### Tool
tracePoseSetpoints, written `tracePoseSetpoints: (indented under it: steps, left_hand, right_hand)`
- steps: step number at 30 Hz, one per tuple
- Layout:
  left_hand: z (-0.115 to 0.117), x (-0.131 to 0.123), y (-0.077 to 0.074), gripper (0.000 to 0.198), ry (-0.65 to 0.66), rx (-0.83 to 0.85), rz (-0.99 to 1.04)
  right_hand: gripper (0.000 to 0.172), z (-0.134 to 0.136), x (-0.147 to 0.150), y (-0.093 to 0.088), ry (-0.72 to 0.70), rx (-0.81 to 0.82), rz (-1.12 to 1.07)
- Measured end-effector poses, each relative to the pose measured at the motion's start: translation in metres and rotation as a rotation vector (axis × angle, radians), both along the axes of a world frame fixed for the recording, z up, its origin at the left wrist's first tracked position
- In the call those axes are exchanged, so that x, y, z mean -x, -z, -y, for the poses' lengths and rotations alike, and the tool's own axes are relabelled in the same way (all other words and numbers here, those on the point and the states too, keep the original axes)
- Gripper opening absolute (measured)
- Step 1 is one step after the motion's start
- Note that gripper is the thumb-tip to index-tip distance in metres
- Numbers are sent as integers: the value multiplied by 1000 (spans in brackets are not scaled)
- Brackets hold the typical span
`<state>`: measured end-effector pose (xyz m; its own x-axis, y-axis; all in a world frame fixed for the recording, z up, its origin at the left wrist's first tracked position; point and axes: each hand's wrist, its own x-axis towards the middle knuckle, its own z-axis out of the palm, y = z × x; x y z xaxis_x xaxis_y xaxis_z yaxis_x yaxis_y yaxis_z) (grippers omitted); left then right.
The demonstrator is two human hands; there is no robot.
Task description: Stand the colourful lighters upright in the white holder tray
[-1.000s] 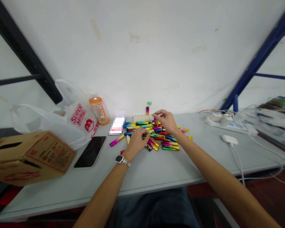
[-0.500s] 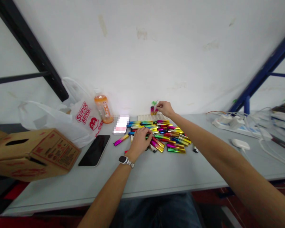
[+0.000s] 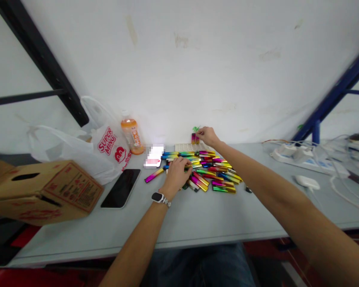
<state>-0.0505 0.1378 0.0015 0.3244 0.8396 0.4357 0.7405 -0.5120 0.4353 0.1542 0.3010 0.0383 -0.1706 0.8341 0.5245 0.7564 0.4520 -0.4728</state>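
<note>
tabletop [image 3: 191, 221] in grey meets a white wall [image 3: 179, 83], right hand [image 3: 208, 136] pinching a shiny stick [image 3: 197, 141], left hand [image 3: 177, 174] of unclear grip

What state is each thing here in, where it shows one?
Left hand: curled over the pile; grip unclear
Right hand: pinching the right standing piece
Left standing piece: upright
Pile: shiny pieces lying loose
Dark phone: flat, screen black
Bottle: upright
Plastic bag: standing
Watch: worn, screen dark
Power strip: adapters plugged in

Head view, down over the table [image 3: 191, 217]
</note>
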Motion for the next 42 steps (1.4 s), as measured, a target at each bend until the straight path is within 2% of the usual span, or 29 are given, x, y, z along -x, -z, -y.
tracePoseSetpoints:
  steps: [7, 14, 19, 22, 26, 29, 32, 36, 38, 42]
  left_hand:
    - [-14, 5, -6, 10, 34, 2, -143]
    - [-28, 1, -14, 4, 103, -1, -305]
    - [-25, -4, -25, 14, 127, -29, -295]
    - [-21, -4, -32, 24, 91, 8, -160]
    - [-21, -7, -36, 33, 133, 60, 140]
    - [-21, -14, -35, 34, 171, 61, 337]
    - [-18, -23, -29, 35, 177, 97, 499]
    - [-10, -26, -18, 37, 204, 336, 728]
    - [-8, -23, -16, 35, 235, 355, 715]
    - [-3, -15, -19, 33, 336, 239, 474]
  right_hand:
    - [21, -1, -4, 1, 28, 12, 93]
    - [35, 27, -2, 7, 155, -7, 264]
    - [50, 41, -6, 16, 124, 5, 356]
    - [57, 55, -6, 15, 72, -19, 185]
    - [40, 88, 4, 9, -19, -92, -225]
    - [38, 117, 14, 6, -54, -62, -499]
    - [45, 140, 21, 9, -63, 3, -645]
    - [42, 157, 27, 19, -134, 39, -671]
    - [38, 162, 30, 24, -163, 69, -636]
    - [36, 167, 36, 32, -158, 174, -630]
